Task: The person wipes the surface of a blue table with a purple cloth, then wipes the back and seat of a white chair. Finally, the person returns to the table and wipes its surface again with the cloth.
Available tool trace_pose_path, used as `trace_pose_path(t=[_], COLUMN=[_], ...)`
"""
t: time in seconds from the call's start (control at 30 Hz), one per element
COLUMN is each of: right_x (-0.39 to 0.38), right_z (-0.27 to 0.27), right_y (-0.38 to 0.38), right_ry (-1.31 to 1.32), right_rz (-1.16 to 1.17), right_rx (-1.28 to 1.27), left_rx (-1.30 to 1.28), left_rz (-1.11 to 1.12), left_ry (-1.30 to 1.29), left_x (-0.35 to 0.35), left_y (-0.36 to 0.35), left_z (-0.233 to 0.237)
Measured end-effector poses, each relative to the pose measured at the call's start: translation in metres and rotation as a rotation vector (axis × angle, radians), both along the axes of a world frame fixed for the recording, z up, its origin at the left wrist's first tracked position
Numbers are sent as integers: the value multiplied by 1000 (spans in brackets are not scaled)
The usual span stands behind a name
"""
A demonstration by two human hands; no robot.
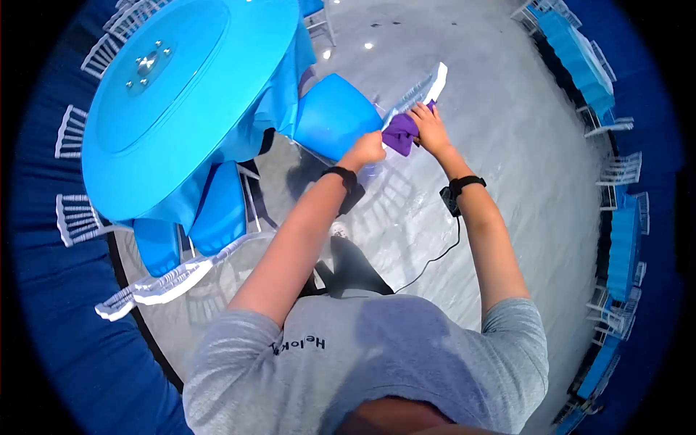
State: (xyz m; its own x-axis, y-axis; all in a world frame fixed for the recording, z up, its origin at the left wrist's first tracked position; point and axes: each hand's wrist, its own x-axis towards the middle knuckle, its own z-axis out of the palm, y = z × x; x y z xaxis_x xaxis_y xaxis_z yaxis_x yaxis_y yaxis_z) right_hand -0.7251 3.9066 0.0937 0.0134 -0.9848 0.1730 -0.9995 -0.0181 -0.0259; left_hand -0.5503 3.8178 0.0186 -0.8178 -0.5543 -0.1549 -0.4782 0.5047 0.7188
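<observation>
A purple cloth (399,133) lies bunched against the white slatted back (436,82) of a chair with a blue seat (338,116). My left hand (367,149) is closed at the near end of the chair back, gripping the cloth's left edge. Farther along the same back, my right hand (431,131) presses on the cloth with bent fingers, and a bit of purple shows beyond the fingertips. The palms and part of the cloth are hidden.
A round table with a blue cloth (239,94) and a raised round top stands at left. Blue-seated chairs (221,214) surround it. A black cable (440,255) hangs from my right wrist device. More tables (576,61) and white chairs line the right side.
</observation>
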Motion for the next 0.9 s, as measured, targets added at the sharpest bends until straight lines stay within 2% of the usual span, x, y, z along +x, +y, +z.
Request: trace_pose_path(t=[0.07,0.13,0.2,0.27,0.37,0.4,0.5,0.67,0.77,0.9], right_x=[12,31,42,58,95,106,132,202,240,268], right_z=[2,5,-11,-11,-8,-10,-16,-17,-28,-26], right_y=[3,8,16,26,50,56,81,95,92,86], right_ry=[34,67,134,141,-6,-13,-91,-165,-180,-170], right_rz=[15,64,145,220,316,327,404,568,624,683], right_rx=[44,-21,-129,-195,-250,-243,-179,-236,-219,-176], left_rx=[-17,-43,9,7,7,17,-150,-161,-136,-240], left_rz=[90,174,28,71,-68,-57,-210,-165,-99,-62], left_ry=[23,48,100,99,-189,-194,-312,-257,-426,-468], left_x=[19,44,79,106,148,164,210,301,336,369], left_y=[9,16,22,24,34,36,50,72,72,70], left_z=[3,8,19,25,42,46,41,44,70,48])
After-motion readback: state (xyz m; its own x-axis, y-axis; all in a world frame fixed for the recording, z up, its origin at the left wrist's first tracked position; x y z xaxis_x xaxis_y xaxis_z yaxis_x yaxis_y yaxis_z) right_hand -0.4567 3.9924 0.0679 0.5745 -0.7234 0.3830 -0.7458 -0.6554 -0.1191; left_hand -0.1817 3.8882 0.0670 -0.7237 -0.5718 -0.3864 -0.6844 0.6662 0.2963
